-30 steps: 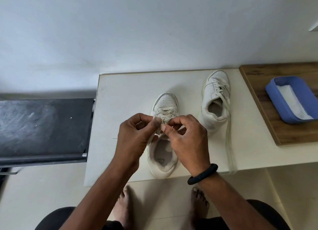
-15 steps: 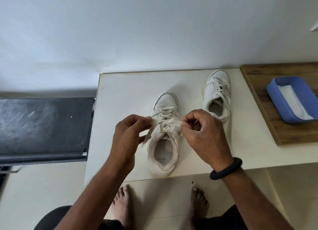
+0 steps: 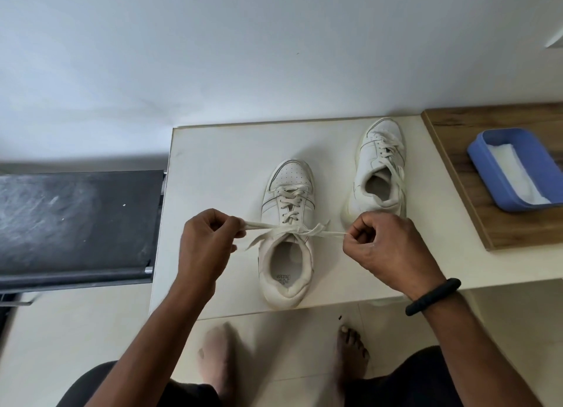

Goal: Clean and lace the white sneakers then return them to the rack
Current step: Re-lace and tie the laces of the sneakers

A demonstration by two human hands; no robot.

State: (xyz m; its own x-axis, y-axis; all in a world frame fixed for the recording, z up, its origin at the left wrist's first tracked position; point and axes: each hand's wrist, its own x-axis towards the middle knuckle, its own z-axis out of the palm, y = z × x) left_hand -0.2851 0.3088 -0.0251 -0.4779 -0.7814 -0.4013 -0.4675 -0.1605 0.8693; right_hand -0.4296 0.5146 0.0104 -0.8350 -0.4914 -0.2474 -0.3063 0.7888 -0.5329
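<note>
A white sneaker (image 3: 286, 193) lies toe-away on the cream table (image 3: 219, 168), its heel near the front edge. Its white lace (image 3: 292, 228) is knotted at the top eyelets and stretched sideways. My left hand (image 3: 204, 239) pinches the lace's left loop to the left of the shoe. My right hand (image 3: 384, 245) pinches the right loop on the other side. Two loose lace tips stick out beside the knot. The second white sneaker (image 3: 379, 168) stands laced at the back right, apart from both hands.
A wooden board (image 3: 457, 193) lies on the table's right side and carries a blue tray (image 3: 481, 162) with a white cloth (image 3: 515, 168) inside. A dark bench surface (image 3: 76, 220) sits lower at the left. Bare feet stand on the tiled floor below the table edge.
Both hands have moved apart from above the shoe's tongue, left hand leftward and right hand rightward, drawing the lace loops out taut and tightening the knot.
</note>
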